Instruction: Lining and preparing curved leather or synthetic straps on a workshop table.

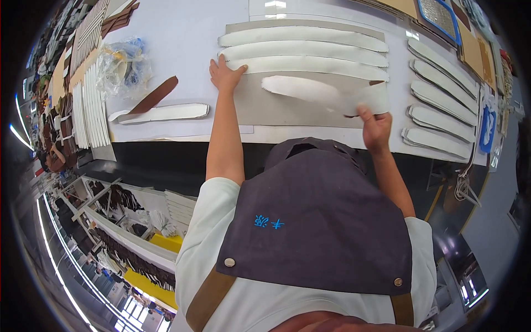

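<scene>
My right hand (377, 128) pinches the right end of a long white strip (301, 88) with a rounded far end. That strip is blurred by motion and shows brown at its right end. My left hand (225, 74) has its fingers spread at the left ends of the laid-out strips, with the thumb touching the lowest one (315, 65). Above it lie a middle white strip (304, 50) and a top white strip (304, 36), side by side on a grey board (310, 113).
Several stacks of white strips (442, 91) stand at the right, near a blue-handled tool (487, 128). At the left are a clear plastic bag (123, 66), a brown strip (157, 95) and a white strip pile (166, 113). The table's near edge (182, 139) runs before me.
</scene>
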A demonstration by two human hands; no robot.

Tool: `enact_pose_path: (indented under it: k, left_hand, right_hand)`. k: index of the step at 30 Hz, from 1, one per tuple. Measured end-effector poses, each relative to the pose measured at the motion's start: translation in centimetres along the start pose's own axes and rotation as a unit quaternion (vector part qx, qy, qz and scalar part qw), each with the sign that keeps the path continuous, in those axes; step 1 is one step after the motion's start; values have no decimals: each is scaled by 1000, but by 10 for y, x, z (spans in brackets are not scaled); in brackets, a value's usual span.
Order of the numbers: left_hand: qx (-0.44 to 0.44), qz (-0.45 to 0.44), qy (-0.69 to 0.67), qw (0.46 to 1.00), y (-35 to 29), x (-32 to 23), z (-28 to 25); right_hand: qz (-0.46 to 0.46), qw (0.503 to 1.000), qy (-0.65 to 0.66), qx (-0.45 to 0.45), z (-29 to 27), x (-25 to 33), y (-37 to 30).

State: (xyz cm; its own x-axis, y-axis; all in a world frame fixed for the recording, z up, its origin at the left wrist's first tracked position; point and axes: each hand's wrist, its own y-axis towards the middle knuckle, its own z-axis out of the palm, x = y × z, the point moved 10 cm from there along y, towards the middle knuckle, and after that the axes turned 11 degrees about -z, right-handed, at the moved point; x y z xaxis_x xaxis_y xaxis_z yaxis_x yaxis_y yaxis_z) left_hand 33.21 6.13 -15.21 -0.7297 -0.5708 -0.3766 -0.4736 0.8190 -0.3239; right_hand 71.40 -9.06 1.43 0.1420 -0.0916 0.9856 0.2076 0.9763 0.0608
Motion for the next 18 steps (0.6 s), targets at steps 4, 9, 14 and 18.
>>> enact_pose_path:
  k: [4,9,14,18]
  left_hand:
    - [1,17,8,1000,0,3,0]
    - [3,12,17,1000,-2,-3,1]
    - [-1,9,20,1000,-2,1,-2]
    - [-41,25,87,995,-11,-23,-10]
  right_hand:
    - [-69,964,234,-105,-74,18,27]
    - [-156,914,370,-62,-136,132,54]
    - [-272,926,236,-107,-222,210,45]
    - [-204,936,214,-191,-237,211,28]
